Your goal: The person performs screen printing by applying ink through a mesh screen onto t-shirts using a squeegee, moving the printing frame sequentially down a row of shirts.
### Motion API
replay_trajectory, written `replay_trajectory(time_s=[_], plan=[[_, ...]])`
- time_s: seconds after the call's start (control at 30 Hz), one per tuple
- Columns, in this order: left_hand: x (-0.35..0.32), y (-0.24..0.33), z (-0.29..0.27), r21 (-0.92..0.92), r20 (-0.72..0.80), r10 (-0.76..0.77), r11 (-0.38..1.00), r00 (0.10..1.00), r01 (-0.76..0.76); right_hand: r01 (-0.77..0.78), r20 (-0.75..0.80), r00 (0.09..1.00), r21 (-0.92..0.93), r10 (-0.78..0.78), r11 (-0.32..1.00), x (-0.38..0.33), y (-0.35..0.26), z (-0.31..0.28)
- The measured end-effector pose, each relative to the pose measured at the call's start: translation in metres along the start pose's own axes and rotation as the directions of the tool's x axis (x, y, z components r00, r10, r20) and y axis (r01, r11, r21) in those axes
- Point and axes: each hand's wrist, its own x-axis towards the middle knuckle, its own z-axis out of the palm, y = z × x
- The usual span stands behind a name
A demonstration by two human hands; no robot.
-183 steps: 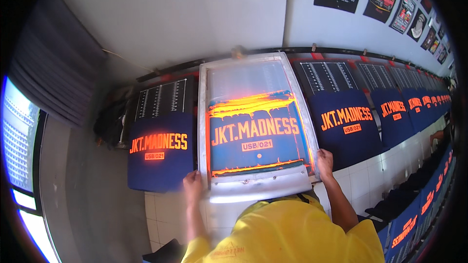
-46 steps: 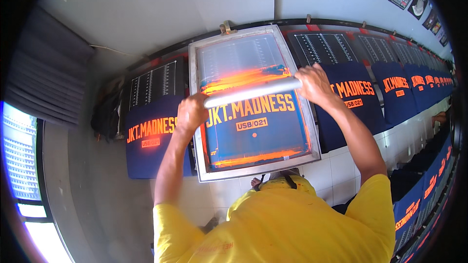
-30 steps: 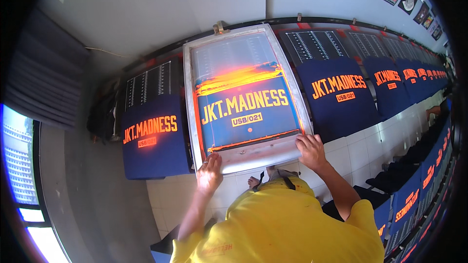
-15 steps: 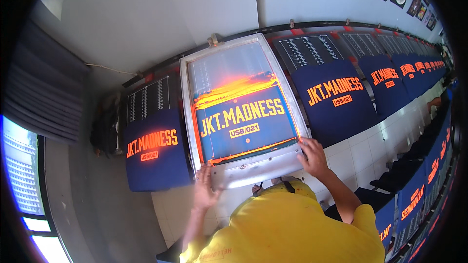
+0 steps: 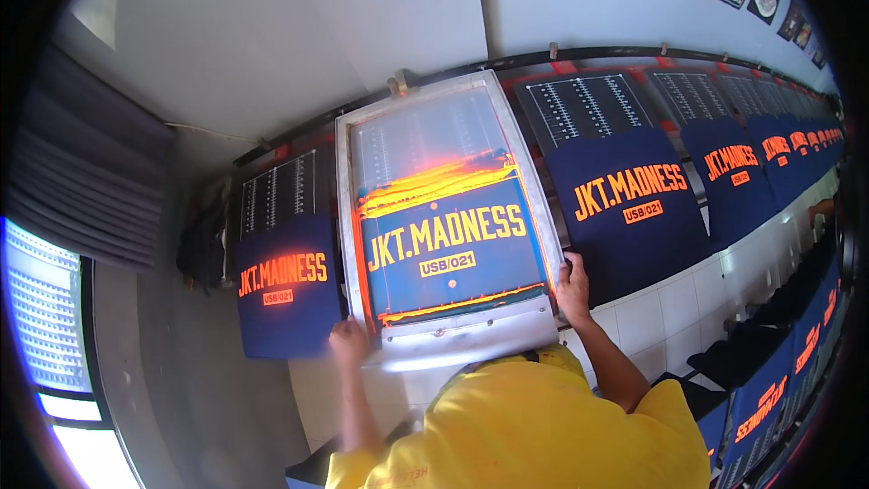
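Long counter, navy shirts printed both sides; left hand, right hand clamp screen frame near corners, ink already pulled.

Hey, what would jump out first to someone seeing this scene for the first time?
The big printing screen frame at centre, smeared with glowing orange ink, gripped at its near corners by the left hand and right hand. Then the row of navy shirts with orange lettering, running off to the right along the white-tiled bench.
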Motion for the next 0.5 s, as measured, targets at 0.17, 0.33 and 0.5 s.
replay_trajectory(time_s=[0.17,0.33,0.5], plan=[[0.003,-0.002,-0.008,-0.113,0.111,-0.119,0.985,0.987,0.132,-0.003,0.022,1.0,0.084,0.001,0.996,0.001,0.015,0.002],[0.014,-0.015,-0.014,-0.311,0.306,-0.279,0.874,0.91,0.372,-0.009,0.028,1.0,0.113,0.005,0.994,0.001,0.011,0.002],[0.025,-0.038,-0.013,-0.356,0.417,-0.295,0.817,0.86,0.453,-0.02,0.006,1.0,0.145,0.02,0.989,0.004,0.011,0.002]])
